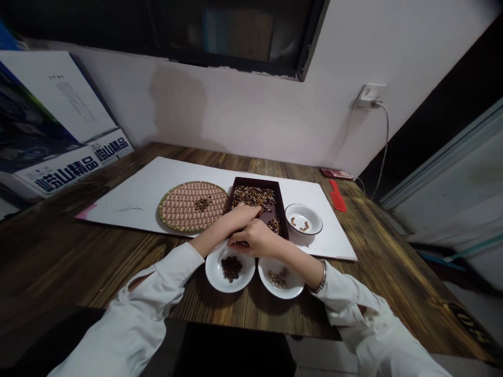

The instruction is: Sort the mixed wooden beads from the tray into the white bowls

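Observation:
My left hand (242,213) reaches over the near part of a dark red tray (282,209) that holds many mixed brown and tan beads (253,195). Its fingers are drawn together, and their tips are partly hidden. Just nearer to me, my right hand (254,238) crosses to the left with curled fingers, above the far rim of a white bowl (212,275). Whatever it pinches is too small to make out. Dark brown beads (231,268) lie in that bowl. Beside it, under my right forearm, a second white bowl (288,290) contains pale beads (277,278).
A round woven mat (176,209) with a small heap of beads lies left of the tray, on a white board (133,183). To the right are an enamel bowl (316,222) with several orange-brown beads, a red scraper-like tool (337,198) and a plugged-in phone (337,174). Boxes (70,104) stand left.

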The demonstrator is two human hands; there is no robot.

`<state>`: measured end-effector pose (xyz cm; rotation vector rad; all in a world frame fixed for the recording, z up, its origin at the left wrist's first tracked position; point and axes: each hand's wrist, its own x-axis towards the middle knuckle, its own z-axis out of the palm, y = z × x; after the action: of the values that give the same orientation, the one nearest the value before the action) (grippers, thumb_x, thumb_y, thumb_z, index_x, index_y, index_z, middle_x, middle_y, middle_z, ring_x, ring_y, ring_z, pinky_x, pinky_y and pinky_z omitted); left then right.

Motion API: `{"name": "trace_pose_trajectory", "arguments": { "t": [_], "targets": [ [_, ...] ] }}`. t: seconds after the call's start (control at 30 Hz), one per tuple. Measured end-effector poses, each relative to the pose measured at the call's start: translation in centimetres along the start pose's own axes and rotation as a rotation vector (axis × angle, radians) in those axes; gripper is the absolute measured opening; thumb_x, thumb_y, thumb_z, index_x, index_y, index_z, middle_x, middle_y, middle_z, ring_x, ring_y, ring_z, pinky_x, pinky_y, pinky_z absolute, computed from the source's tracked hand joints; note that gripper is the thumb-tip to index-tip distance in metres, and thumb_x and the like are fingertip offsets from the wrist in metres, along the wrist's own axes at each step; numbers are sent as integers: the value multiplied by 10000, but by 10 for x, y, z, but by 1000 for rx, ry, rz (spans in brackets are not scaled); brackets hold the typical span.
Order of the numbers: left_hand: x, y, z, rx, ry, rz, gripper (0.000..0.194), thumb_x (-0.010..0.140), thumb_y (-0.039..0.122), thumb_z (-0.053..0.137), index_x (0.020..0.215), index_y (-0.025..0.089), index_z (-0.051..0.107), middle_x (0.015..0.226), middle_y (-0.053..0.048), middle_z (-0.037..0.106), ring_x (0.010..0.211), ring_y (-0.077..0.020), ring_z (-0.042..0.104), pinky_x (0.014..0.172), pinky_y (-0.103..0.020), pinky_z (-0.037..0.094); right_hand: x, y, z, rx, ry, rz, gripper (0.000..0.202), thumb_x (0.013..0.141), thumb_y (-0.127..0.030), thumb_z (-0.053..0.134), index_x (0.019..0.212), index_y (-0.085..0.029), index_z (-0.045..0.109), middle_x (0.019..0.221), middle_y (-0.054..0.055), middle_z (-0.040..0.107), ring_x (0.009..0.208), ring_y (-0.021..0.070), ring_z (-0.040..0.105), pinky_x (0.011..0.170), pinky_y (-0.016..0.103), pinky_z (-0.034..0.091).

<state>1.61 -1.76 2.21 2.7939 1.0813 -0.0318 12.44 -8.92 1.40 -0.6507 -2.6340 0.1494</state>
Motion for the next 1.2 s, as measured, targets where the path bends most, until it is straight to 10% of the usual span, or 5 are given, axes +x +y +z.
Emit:
{"name": "trace_pose_trajectory", "arguments": {
  "t": [1.2],
  "targets": [
    [0, 3, -4, 16, -30, -36, 255, 901, 181, 478, 1106, 146, 626, 960, -110, 716, 897, -233, 637, 838, -342, 442, 1, -5, -5, 8, 35, -11, 154, 866, -212, 603, 919, -184, 745, 797, 47, 759, 683, 148, 654, 652, 245, 431]
  ]
}}
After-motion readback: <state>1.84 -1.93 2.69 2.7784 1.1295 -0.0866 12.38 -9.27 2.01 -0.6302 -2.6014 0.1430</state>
